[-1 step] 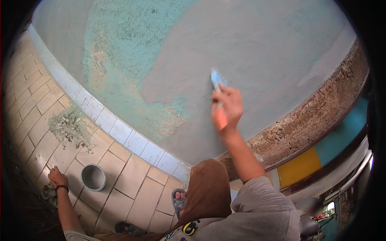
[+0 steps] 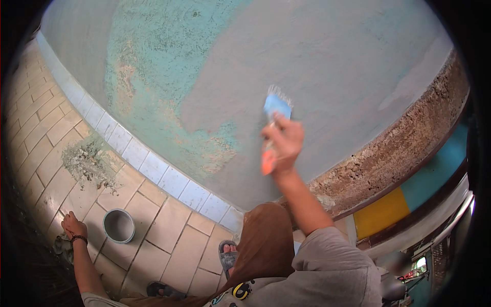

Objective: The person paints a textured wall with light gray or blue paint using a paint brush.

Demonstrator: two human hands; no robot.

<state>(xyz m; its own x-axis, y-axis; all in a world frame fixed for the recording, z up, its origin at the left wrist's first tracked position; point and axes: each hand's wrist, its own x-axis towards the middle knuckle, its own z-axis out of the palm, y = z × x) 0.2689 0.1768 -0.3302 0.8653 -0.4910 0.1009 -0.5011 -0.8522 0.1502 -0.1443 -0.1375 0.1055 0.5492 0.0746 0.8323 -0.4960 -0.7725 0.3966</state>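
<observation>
My right hand [image 2: 286, 141] is wrapped round the handle of a paintbrush [image 2: 277, 104]. The brush has a blue ferrule, pale bristles and an orange handle end, and its bristles are against the wall [image 2: 337, 66]. Around the brush the wall has a smooth grey coat; to its left a rough turquoise patch [image 2: 163, 46] shows. At the lower left, my left hand [image 2: 73, 225] is low by the tiled floor with its fingers curled in. Whatever it may hold is hidden. A round grey tub [image 2: 119, 226] stands to the right of that hand.
Wet-looking grey crumbs [image 2: 89, 161] lie scattered on the floor tiles. Light blue edging tiles [image 2: 153, 168] run along the wall's foot. A rough, broken brown ledge [image 2: 388, 138] borders the wall on the right. Something crumpled and grey [image 2: 62, 249] lies under my left wrist.
The brush has turned so that its broad face shows, and its handle end has swung left. My right hand has shifted slightly left; my left hand has stayed put.
</observation>
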